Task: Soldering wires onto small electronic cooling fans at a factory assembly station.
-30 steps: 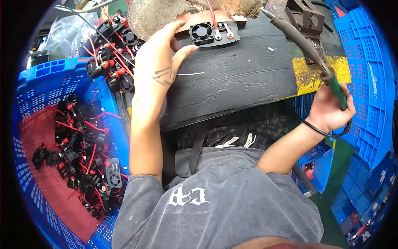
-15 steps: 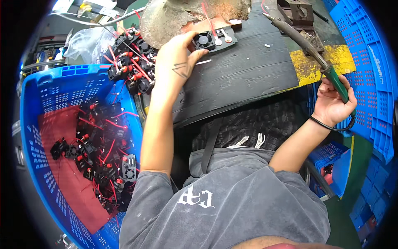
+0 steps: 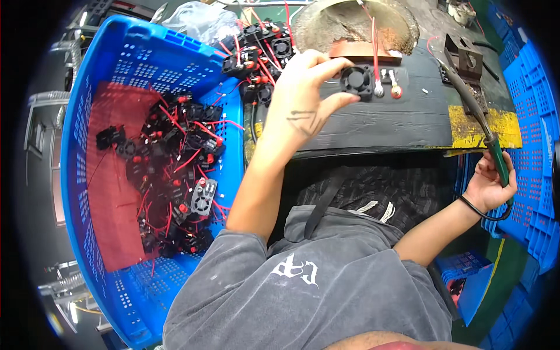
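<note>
Left hand (image 3: 300, 87): thumb and forefinger pinch the black fan panel (image 3: 367, 86) at opposite edges of its fan end. Panel lies between the fingertips, reaching out to their right; grip presumably chosen to leave the red wires (image 3: 375, 52) and two terminals uncovered. Right hand (image 3: 490, 185): fingers wrap the soldering iron (image 3: 479, 114) by its green handle, well back from the tip (heat, likely). Beyond: dark bench (image 3: 379, 129); blue crate (image 3: 134, 326) at left, holding similar panels.

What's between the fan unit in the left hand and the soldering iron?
Head view: between the fan unit and the soldering iron lies dark worktop with a small white scrap, plus a worn yellow patch lower down.
</note>
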A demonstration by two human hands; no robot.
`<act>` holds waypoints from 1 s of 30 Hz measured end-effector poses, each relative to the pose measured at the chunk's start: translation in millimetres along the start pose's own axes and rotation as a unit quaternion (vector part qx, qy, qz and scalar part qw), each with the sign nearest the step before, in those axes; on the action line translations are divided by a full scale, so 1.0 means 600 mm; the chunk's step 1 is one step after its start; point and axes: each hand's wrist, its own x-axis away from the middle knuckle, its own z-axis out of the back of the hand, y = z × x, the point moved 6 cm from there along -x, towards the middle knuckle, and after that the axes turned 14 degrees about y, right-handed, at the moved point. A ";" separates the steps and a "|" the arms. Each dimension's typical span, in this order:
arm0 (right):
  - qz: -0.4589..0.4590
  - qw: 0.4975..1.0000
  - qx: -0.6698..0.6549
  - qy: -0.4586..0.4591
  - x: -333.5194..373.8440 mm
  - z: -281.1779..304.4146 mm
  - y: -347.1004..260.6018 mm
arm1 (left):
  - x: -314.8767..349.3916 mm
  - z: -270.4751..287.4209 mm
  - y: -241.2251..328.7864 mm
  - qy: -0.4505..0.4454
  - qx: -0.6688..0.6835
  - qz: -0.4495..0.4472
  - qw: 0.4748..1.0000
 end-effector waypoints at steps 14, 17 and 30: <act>0.036 0.999 -0.002 0.005 0.047 -0.007 -0.067 | 0.068 0.323 -0.081 0.249 -0.251 0.098 0.930; 0.043 0.999 -0.010 0.024 0.048 0.000 -0.073 | 0.040 0.296 -0.103 0.210 -0.273 0.057 0.937; 0.038 0.998 0.035 0.045 0.009 0.024 -0.049 | -0.004 0.193 -0.316 0.126 -0.247 0.111 0.954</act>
